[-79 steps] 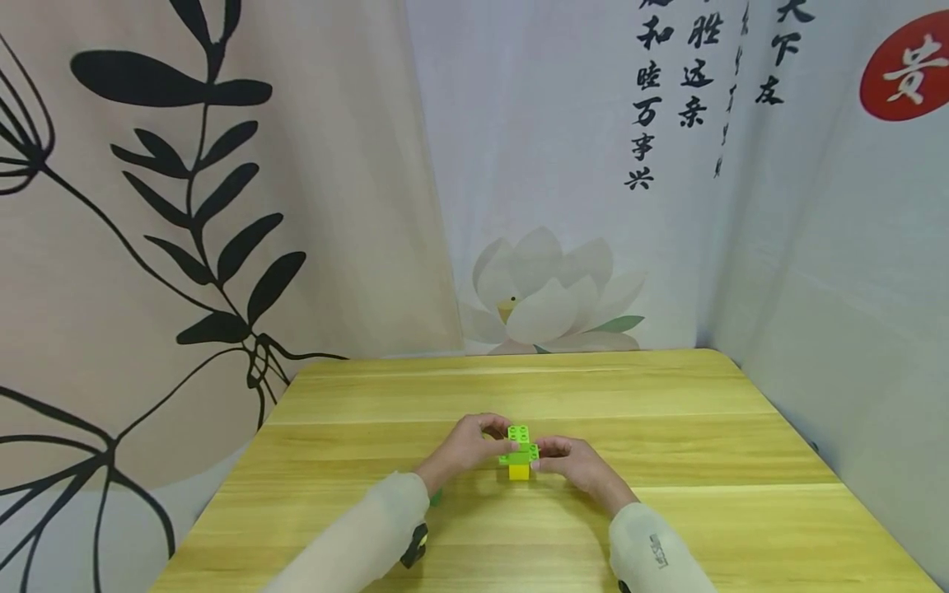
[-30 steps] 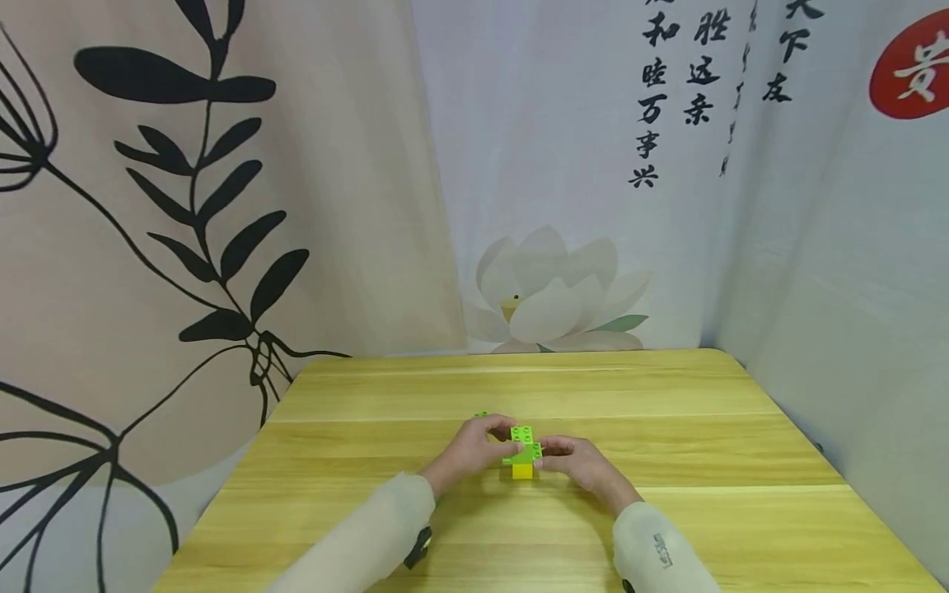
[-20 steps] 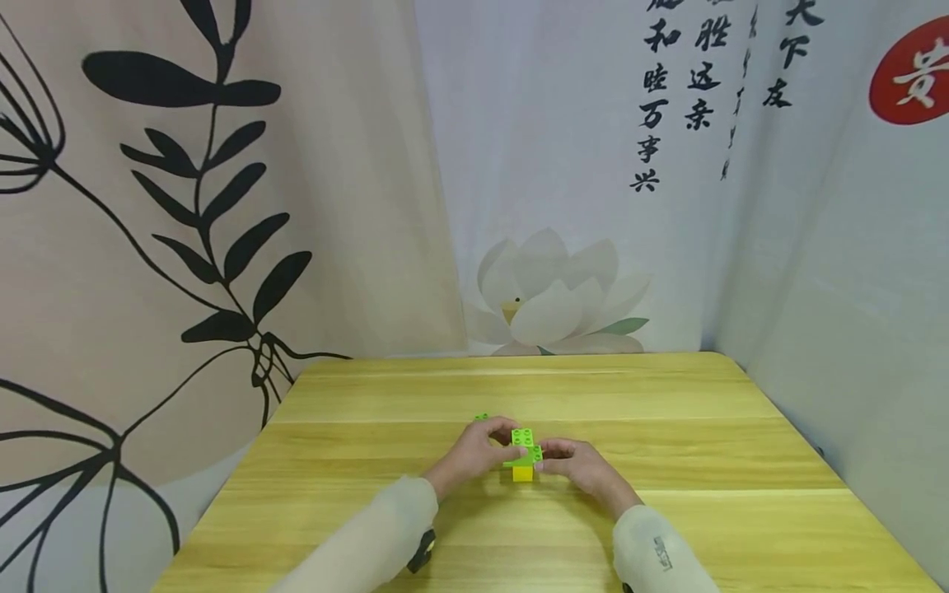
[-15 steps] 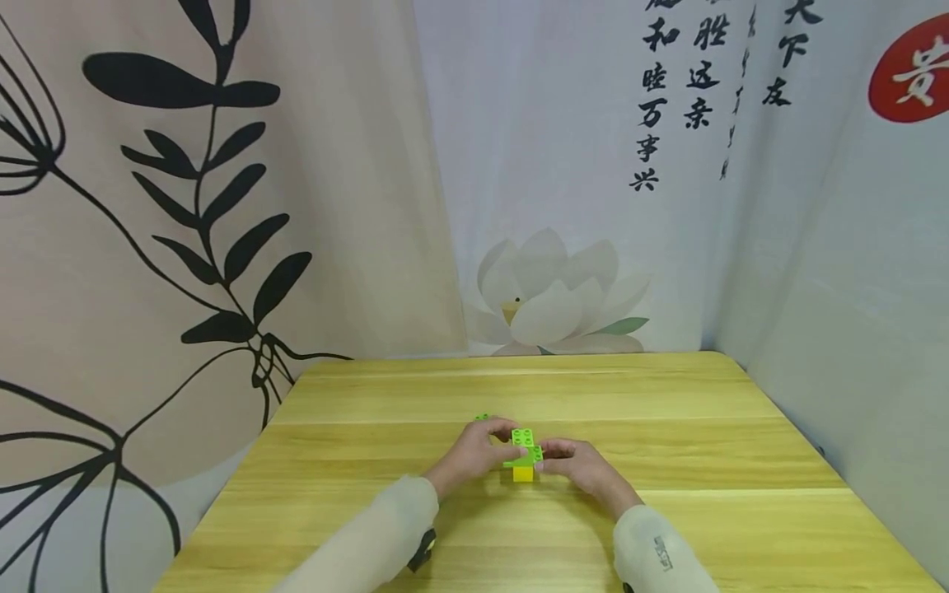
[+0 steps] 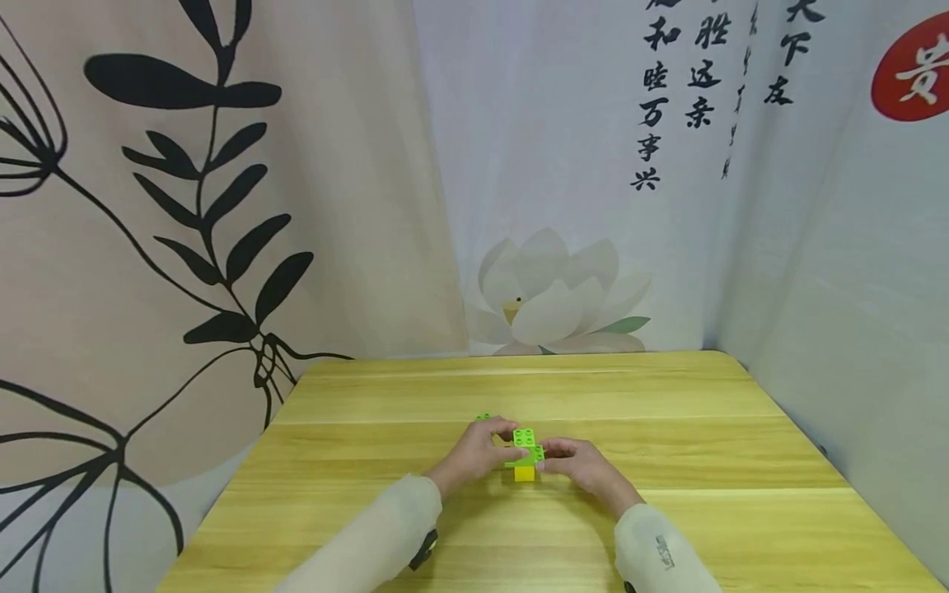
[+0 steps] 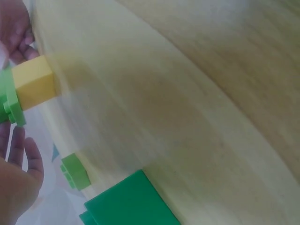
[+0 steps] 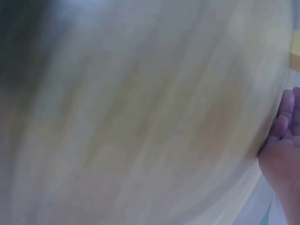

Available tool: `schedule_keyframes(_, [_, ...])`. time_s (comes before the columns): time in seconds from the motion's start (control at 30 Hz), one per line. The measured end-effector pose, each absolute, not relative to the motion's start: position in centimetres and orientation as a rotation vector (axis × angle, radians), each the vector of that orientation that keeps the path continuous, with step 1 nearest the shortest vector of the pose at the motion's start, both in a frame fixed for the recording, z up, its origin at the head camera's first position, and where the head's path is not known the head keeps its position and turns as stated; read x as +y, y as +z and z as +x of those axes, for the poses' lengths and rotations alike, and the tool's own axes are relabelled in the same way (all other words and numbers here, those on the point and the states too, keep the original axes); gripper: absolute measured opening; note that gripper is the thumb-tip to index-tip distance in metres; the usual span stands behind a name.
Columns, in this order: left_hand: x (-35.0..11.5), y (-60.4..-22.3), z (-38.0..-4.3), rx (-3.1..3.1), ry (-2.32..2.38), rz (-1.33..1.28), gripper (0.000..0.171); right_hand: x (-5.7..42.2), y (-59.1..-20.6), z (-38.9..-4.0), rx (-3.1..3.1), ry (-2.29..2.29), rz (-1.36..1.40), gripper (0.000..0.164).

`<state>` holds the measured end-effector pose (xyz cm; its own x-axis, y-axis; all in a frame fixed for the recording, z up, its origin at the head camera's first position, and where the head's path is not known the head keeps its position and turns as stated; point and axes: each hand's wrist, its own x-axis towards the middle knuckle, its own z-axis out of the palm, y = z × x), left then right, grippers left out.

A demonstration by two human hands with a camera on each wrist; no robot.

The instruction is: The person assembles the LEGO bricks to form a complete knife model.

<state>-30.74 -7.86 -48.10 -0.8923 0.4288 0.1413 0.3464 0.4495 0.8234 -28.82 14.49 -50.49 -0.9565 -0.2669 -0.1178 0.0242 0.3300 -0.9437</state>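
A small stack of toy building bricks stands upright on the table: a yellow brick (image 5: 524, 474) at the bottom and light green bricks (image 5: 523, 437) above it. From the left, my left hand (image 5: 474, 455) grips the light green part, its thumb across the near face. My right hand (image 5: 586, 471) pinches the light green brick jutting out on the right side. In the left wrist view, the yellow brick (image 6: 35, 82) lies below a light green piece (image 6: 10, 96), with my left fingers beside it. The right wrist view catches only part of my right hand (image 7: 283, 145) and a yellow corner.
Behind my left hand another light green brick (image 5: 483, 417) shows its studs. The left wrist view has a small light green brick (image 6: 75, 172) and a large dark green brick (image 6: 133, 201) on the wooden table (image 5: 667, 412). Printed curtains hang behind and beside the table.
The head view has shifted slightly. A light green brick shows behind my left hand, and the green bit under the left wrist is hidden now. Both hands keep hold of the stack, almost still.
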Motion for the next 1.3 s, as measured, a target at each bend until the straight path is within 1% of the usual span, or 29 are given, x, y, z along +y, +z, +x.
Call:
schedule_keyframes(0.1, [-7.82, -48.17, -30.65, 2.589, 1.456, 0.685, 0.031, 14.49, -50.54, -28.83, 2.345, -1.678, -0.208, 0.049])
schedule_keyframes(0.3, [-8.09, -48.1, -30.34, 2.591, 1.476, 0.649, 0.037, 14.38, -50.47, -28.8, 2.335, -1.685, -0.21, 0.048])
schedule_keyframes(0.57, [-8.56, -47.97, -30.14, 2.569, 1.494, 0.599, 0.028, 14.39, -50.72, -28.91, 2.34, -1.685, -0.21, 0.046])
schedule_keyframes(0.73, [-8.53, -48.05, -30.19, 2.565, 1.487, 0.597, 0.028, 14.56, -50.83, -28.89, 2.343, -1.685, -0.195, 0.046])
schedule_keyframes(0.97, [-8.5, -47.6, -30.3, 2.578, 1.447, 0.636, 0.025, 14.7, -50.75, -28.94, 2.328, -1.722, -0.146, 0.049])
schedule_keyframes(1.3, [-8.5, -47.33, -30.21, 2.602, 1.39, 0.67, 0.024, 14.73, -50.9, -28.93, 2.352, -1.708, -0.217, 0.045])
